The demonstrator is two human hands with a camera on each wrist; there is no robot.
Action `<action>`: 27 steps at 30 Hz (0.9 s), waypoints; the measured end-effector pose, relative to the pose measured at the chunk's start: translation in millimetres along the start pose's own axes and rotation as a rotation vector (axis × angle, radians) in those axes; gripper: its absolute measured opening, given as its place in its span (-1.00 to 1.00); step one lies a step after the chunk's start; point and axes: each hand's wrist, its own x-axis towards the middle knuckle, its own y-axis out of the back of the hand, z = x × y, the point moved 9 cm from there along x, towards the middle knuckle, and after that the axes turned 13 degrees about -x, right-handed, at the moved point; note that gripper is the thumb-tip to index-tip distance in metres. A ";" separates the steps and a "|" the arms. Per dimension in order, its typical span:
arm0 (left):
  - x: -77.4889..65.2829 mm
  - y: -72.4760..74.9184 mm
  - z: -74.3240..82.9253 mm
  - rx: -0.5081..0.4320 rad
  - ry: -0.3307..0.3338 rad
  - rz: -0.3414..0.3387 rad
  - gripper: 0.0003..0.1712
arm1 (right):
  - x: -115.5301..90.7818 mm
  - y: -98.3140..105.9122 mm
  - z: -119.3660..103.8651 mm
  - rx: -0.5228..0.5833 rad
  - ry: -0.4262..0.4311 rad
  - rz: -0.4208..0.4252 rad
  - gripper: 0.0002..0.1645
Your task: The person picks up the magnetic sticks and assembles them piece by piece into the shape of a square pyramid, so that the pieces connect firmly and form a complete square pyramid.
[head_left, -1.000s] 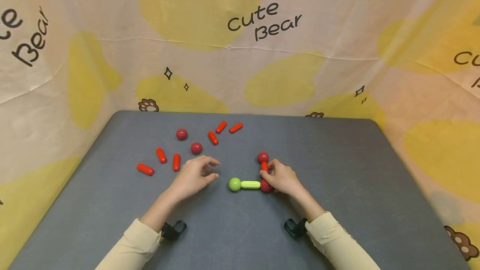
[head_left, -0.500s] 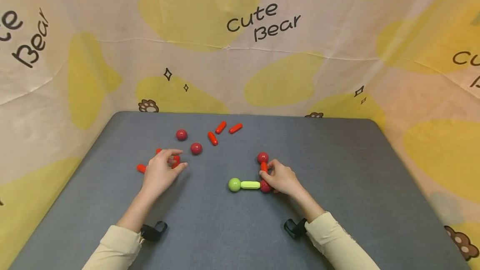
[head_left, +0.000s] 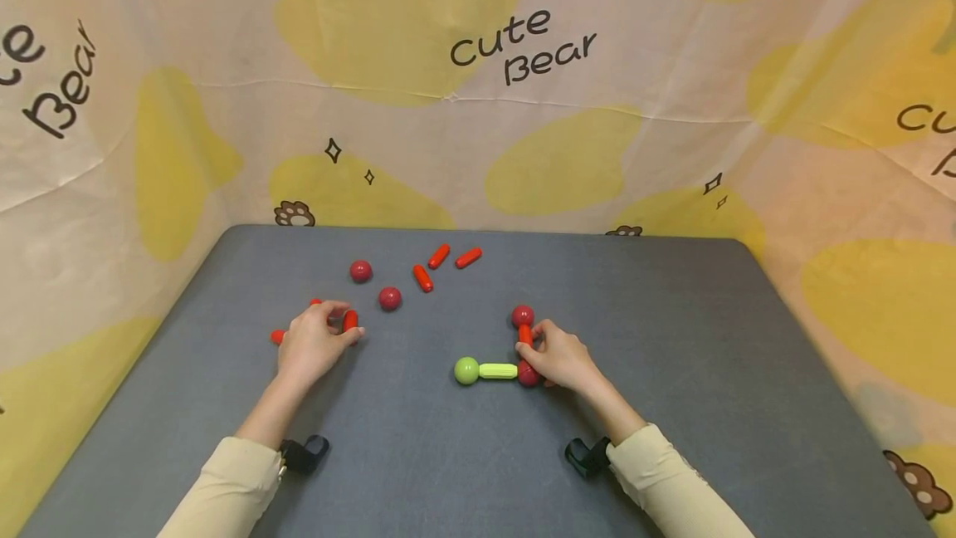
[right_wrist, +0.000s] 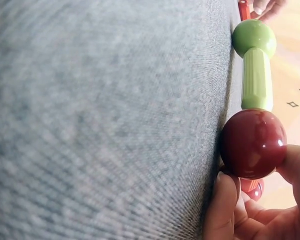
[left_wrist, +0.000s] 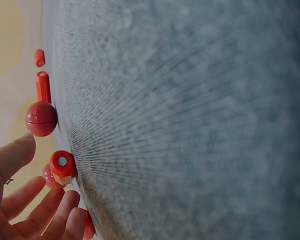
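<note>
My left hand [head_left: 309, 345] is spread around a red rod [head_left: 350, 321], thumb on one side and fingers on the other. In the left wrist view a gap shows between the thumb and that upright-looking red rod [left_wrist: 63, 167], which has a pale dot on its end. My right hand [head_left: 563, 355] grips the corner of an L-shaped ball-and-rod toy: a red ball [right_wrist: 253, 144], a light green rod [head_left: 498, 371] with a green ball [head_left: 466, 370] leftward, and a red rod [head_left: 525, 335] with another red ball [head_left: 523, 316] at the far end.
Two loose red balls, a nearer ball [head_left: 390, 299] and a farther ball [head_left: 361, 271], lie beyond my left hand. Three red rods, including one rod [head_left: 468, 257], lie farther back. Two more rods are partly hidden behind the left hand. A patterned cloth [head_left: 418, 139] borders the grey table [head_left: 672, 314].
My left hand has moved left, away from the L-shaped toy, and come down around a red rod, its fingers drawing closer to it. The right hand and toy have stayed put.
</note>
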 end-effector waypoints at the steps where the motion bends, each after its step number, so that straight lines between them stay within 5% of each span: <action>1: 0.8 -1.2 -0.2 0.003 0.004 -0.007 -0.43 | 0.1 -0.1 0.3 -0.001 -0.001 0.000 -0.59; 16: 6.2 -12.8 1.1 0.068 0.025 -0.075 -0.52 | 0.7 -1.5 1.8 0.002 -0.010 -0.001 -0.60; 27: 1.0 -15.0 9.0 0.059 -0.036 -0.071 -0.68 | 0.3 -0.5 1.2 0.009 -0.011 -0.006 -0.60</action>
